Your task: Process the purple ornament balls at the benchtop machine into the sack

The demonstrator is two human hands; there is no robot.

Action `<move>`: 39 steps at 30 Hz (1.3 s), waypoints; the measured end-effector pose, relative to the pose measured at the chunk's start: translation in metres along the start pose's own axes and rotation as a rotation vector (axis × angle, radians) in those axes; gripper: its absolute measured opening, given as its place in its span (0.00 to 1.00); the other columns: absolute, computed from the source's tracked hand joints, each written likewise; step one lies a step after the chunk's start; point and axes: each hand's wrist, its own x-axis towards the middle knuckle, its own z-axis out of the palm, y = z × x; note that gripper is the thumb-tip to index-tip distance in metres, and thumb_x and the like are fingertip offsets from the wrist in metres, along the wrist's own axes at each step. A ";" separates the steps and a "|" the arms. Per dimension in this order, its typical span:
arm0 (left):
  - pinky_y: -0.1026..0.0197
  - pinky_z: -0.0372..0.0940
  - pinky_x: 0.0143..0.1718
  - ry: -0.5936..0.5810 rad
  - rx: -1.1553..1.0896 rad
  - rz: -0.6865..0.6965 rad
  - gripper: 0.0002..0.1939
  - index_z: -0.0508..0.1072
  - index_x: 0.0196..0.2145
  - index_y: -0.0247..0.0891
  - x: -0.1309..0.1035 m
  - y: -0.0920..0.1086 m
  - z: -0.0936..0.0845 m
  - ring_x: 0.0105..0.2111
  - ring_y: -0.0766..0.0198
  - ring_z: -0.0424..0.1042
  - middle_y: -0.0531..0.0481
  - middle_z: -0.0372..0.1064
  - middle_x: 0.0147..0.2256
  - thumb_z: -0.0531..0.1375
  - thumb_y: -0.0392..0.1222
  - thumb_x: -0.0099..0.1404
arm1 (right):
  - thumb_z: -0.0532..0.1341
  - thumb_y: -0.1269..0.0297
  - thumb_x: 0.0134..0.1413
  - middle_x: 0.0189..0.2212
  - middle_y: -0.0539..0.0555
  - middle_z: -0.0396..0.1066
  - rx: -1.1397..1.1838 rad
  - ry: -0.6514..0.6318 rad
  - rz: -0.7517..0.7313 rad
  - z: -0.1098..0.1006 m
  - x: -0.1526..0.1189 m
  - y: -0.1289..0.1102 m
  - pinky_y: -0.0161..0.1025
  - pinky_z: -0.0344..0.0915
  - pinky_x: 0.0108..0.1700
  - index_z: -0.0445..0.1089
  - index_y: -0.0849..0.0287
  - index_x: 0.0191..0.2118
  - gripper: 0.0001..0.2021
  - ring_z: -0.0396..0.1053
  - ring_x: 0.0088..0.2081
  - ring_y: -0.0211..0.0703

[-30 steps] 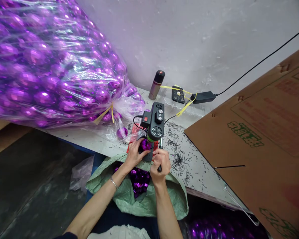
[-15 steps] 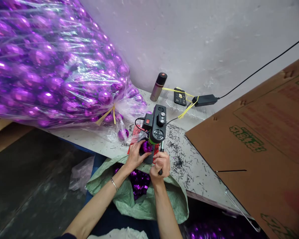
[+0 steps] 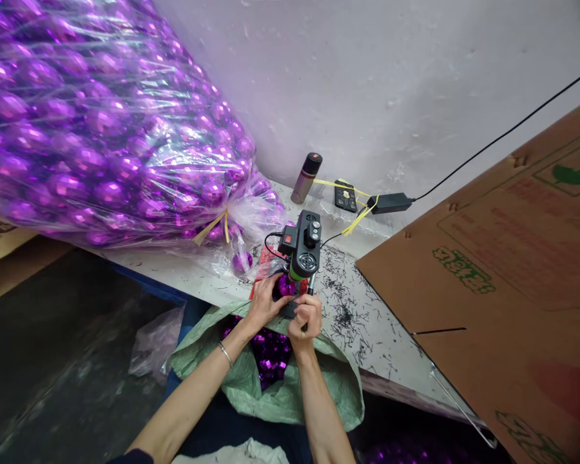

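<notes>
A small black drill press [image 3: 305,248] stands on the white table. Under its head, my left hand [image 3: 265,303] grips a shiny purple ball [image 3: 286,285] between thumb and fingers. My right hand [image 3: 305,317] is closed round the press's lever [image 3: 310,285], just right of the ball. A green woven sack [image 3: 338,380] lies open below my forearms, with purple mirrored balls [image 3: 272,361] inside. Red material [image 3: 270,254] shows beside the base of the press.
A big clear bag of purple balls [image 3: 101,148] fills the left. Behind the press are a bottle [image 3: 307,178], a phone [image 3: 345,195] and a power adapter [image 3: 390,203]. Black shavings [image 3: 343,312] litter the table. A cardboard box [image 3: 502,270] stands at the right.
My right hand and the lever have shifted slightly left, closer to the ball. My left hand keeps its hold on the ball. The whole view has shifted a little.
</notes>
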 end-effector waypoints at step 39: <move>0.51 0.71 0.50 -0.004 -0.046 -0.229 0.35 0.68 0.60 0.39 0.067 -0.024 -0.115 0.50 0.49 0.74 0.39 0.71 0.55 0.68 0.53 0.59 | 0.52 0.75 0.66 0.25 0.48 0.65 0.031 -0.057 0.113 -0.013 0.035 -0.026 0.37 0.63 0.33 0.62 0.55 0.27 0.15 0.69 0.31 0.38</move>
